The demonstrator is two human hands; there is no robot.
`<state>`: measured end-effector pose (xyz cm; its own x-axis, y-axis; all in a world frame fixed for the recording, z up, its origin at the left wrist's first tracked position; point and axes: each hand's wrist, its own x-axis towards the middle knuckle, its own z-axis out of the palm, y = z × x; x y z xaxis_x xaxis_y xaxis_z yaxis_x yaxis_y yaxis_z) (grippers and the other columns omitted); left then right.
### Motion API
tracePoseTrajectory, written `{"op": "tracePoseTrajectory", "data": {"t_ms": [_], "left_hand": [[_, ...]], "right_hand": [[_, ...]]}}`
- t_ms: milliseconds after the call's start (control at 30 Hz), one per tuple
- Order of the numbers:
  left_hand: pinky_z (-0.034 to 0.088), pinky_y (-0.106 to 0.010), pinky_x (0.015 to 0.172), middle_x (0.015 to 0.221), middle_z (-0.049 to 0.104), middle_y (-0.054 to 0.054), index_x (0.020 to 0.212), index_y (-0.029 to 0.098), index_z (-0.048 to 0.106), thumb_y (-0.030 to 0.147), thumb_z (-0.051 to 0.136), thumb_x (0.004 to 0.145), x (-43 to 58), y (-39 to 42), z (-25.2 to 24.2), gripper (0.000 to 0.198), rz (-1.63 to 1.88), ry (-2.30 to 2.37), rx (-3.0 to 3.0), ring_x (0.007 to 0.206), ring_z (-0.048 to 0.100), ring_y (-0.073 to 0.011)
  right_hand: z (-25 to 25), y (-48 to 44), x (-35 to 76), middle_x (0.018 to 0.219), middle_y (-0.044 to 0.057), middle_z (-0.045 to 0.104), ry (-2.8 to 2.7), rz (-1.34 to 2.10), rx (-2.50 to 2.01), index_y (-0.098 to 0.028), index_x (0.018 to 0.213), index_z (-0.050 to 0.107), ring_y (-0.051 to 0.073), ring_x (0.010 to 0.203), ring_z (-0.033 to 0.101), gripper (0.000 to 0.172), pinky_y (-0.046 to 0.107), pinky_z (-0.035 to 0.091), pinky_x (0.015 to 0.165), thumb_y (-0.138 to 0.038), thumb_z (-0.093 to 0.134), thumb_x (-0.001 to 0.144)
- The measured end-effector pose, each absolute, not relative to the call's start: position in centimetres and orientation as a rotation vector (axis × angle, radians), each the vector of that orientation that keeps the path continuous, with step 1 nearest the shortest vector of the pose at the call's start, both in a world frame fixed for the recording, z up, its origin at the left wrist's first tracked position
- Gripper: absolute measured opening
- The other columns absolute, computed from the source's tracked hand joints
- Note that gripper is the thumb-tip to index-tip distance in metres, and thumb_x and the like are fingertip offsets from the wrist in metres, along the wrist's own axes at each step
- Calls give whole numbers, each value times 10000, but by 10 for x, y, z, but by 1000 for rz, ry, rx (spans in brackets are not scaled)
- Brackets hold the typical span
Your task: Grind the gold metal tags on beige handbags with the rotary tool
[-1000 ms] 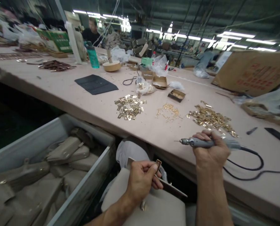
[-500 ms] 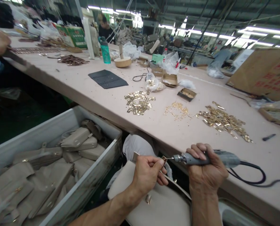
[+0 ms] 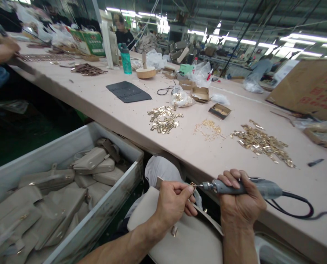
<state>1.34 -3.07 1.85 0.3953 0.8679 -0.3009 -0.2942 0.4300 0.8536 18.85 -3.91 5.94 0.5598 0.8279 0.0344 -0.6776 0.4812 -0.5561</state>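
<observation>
My right hand is wrapped round a grey electric screwdriver, held level with its bit pointing left. The bit's tip meets a small gold metal plate at the edge of a beige bag flap. My left hand pinches that plate and the flap edge between thumb and fingers. Below, the beige handbag rests on my lap, with a gold clasp on its front. The screw at the bit's tip, if any, is too small to make out.
On my left stands a grey bin full of beige bags. The table carries gold plates, tiny screws, more gold fittings, a black sheet and a teal bottle. A cord trails right.
The view has shifted slightly. Both hands, the screwdriver and the bag keep nearly the same pose. At the far left, another person's arm has moved a little.
</observation>
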Motion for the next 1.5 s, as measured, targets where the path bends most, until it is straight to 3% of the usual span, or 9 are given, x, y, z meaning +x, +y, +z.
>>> {"op": "tracePoseTrajectory", "data": {"t_ms": [767, 1500], "left_hand": [[403, -144, 292, 644, 724, -114, 661, 82, 726, 395, 699, 811, 10, -32, 31, 349, 841, 947, 845, 342, 597, -135], [426, -152, 306, 586, 692, -103, 649, 86, 717, 393, 678, 803, 12, -35, 30, 346, 849, 944, 856, 356, 609, -150]], "right_hand": [[77, -48, 179, 817, 4, 458, -360, 835, -625, -147, 812, 532, 87, 603, 388, 255, 196, 474, 547, -36, 717, 675], [85, -50, 171, 802, 16, 476, -441, 791, -665, -155, 780, 547, 97, 591, 377, 186, 201, 450, 552, -64, 686, 694]]}}
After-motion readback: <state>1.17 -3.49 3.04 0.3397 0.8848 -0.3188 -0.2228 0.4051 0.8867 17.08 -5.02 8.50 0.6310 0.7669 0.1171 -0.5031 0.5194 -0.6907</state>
